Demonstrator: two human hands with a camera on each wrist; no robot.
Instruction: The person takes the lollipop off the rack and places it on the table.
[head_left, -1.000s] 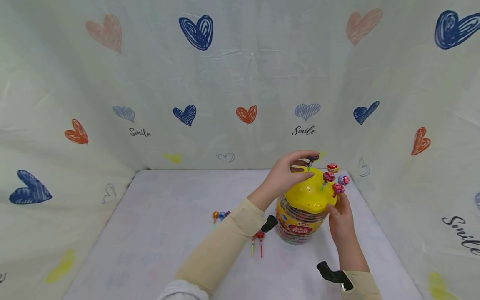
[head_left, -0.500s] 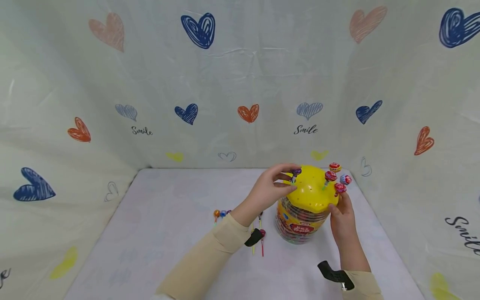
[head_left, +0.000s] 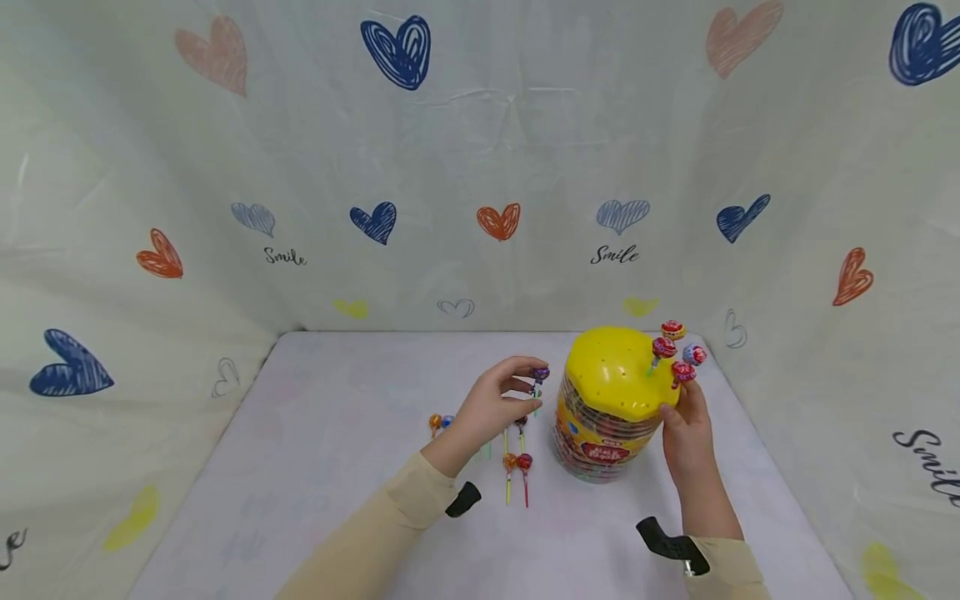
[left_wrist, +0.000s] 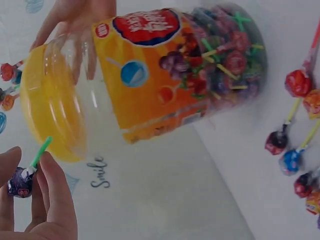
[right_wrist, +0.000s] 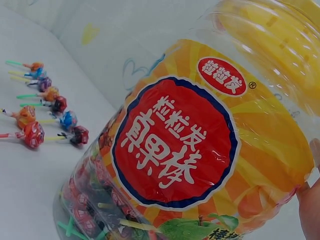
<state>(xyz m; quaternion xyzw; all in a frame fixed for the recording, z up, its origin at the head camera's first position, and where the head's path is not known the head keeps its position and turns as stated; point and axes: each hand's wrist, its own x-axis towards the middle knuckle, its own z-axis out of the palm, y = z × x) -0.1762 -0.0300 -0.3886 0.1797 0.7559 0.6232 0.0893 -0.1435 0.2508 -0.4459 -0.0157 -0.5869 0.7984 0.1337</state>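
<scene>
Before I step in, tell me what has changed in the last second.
The left hand moved left and lower in the head view, from over the yellow lid to beside the jar, bringing along the purple lollipop it pinches. The right hand stayed on the jar near the lid; the four lollipops in the lid stayed put.

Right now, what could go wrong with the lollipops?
The purple lollipop might slip, since the left hand just pinches it with thumb and fingers. The right hand is very near the lollipops standing up from the yellow lid, so it could bump one. A hard push up there might tip the jar too.
</scene>
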